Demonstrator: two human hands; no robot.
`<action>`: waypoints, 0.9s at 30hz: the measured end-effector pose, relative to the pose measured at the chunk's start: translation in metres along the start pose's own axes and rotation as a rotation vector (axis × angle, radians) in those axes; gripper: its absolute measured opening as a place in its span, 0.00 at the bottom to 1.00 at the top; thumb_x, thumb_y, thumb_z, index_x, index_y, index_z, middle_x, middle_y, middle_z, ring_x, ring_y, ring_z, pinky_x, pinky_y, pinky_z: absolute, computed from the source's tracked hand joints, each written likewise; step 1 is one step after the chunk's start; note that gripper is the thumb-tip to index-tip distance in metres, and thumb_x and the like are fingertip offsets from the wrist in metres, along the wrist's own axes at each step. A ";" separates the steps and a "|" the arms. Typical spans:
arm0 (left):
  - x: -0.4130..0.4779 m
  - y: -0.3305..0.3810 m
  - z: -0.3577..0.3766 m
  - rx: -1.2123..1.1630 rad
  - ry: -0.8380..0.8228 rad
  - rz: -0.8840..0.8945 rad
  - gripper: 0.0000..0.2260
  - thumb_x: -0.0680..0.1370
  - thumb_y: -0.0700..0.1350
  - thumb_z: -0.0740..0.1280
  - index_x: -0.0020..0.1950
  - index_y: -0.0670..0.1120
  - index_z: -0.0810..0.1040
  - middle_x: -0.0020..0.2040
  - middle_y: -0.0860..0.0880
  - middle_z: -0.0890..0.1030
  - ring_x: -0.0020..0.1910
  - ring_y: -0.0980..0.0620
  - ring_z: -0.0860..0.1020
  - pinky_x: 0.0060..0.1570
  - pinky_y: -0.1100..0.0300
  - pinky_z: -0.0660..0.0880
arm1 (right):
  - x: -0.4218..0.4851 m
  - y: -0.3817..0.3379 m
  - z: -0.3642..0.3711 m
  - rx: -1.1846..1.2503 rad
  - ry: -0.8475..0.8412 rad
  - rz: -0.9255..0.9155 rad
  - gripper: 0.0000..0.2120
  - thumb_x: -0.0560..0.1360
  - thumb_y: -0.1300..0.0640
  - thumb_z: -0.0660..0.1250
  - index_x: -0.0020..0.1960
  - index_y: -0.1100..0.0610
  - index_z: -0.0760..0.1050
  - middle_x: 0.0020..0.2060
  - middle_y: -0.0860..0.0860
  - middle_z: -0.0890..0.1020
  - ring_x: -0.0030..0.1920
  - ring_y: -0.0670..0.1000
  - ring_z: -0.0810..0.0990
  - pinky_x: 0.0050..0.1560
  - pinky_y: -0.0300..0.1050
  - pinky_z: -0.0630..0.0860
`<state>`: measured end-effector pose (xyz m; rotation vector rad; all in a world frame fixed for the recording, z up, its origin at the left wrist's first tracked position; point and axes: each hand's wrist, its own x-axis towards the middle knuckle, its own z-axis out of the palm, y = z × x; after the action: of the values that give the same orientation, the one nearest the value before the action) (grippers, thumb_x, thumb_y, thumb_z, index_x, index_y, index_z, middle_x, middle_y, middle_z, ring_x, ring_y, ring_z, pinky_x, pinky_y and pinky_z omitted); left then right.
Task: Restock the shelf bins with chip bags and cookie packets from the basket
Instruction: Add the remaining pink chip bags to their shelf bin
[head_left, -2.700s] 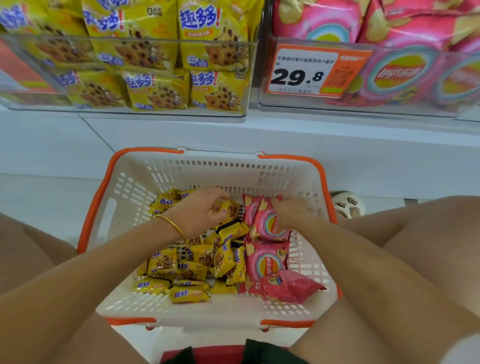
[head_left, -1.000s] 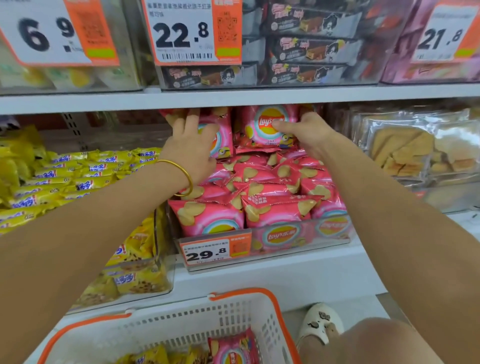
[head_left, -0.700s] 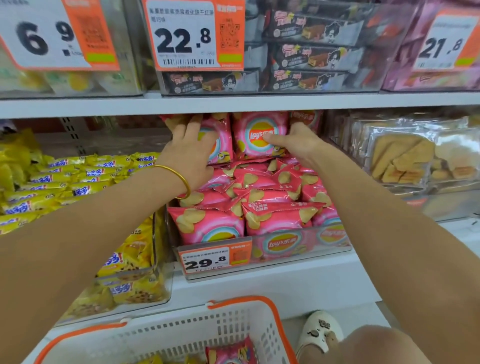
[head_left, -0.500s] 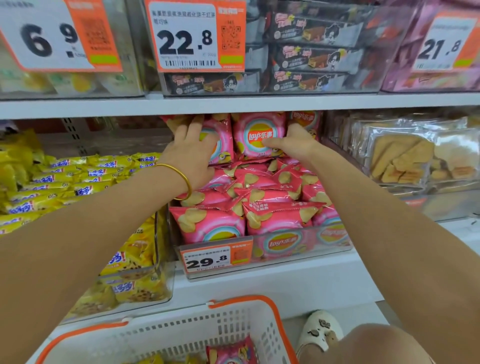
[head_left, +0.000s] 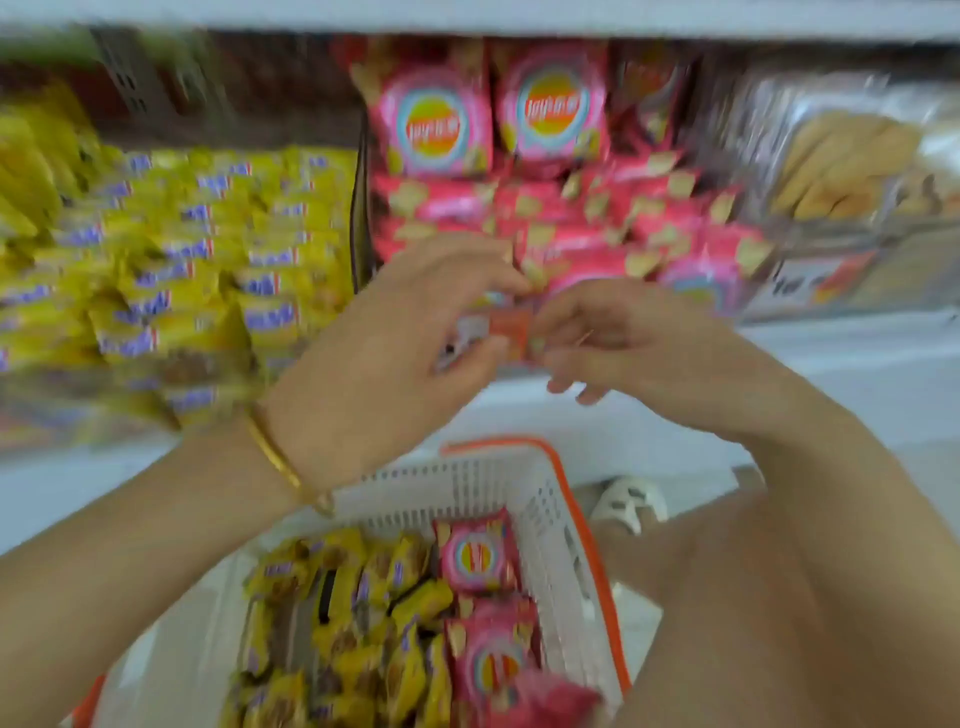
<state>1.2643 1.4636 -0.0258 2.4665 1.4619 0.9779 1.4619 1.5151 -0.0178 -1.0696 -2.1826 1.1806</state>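
2 hands, left hand (head_left: 382, 343) and right hand (head_left: 641, 345), hover loosely curled before the pink chip bags (head_left: 550, 117) above the basket (head_left: 460, 483); blur hides whether either grips anything.

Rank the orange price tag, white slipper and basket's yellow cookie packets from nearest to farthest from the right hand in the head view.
1. Orange price tag: just left of the right hand.
2. White slipper: below, on the floor.
3. Yellow cookie packets: lower left, in the basket.
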 end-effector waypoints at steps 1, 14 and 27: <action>-0.027 0.005 0.012 -0.048 -0.062 -0.035 0.18 0.74 0.50 0.59 0.61 0.46 0.76 0.64 0.49 0.73 0.65 0.55 0.68 0.59 0.62 0.70 | -0.002 0.012 0.022 -0.092 -0.177 0.079 0.06 0.75 0.59 0.68 0.52 0.53 0.75 0.42 0.52 0.80 0.40 0.51 0.82 0.41 0.45 0.79; -0.172 -0.059 0.102 -0.017 -0.566 -0.452 0.12 0.79 0.44 0.62 0.62 0.46 0.75 0.66 0.51 0.73 0.64 0.54 0.70 0.60 0.67 0.62 | -0.029 0.207 0.235 -0.852 -1.455 0.344 0.43 0.70 0.35 0.67 0.76 0.54 0.56 0.75 0.52 0.60 0.73 0.57 0.62 0.71 0.55 0.62; -0.177 -0.063 0.118 -0.111 -0.641 -0.543 0.12 0.80 0.45 0.61 0.63 0.48 0.74 0.62 0.52 0.74 0.62 0.57 0.69 0.61 0.66 0.62 | -0.036 0.221 0.218 -0.707 -1.247 0.294 0.12 0.74 0.58 0.69 0.57 0.59 0.75 0.49 0.57 0.79 0.48 0.57 0.79 0.50 0.57 0.79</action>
<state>1.2276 1.3779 -0.2262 1.8608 1.6178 0.1361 1.4305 1.4509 -0.3224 -1.0297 -3.7112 1.4544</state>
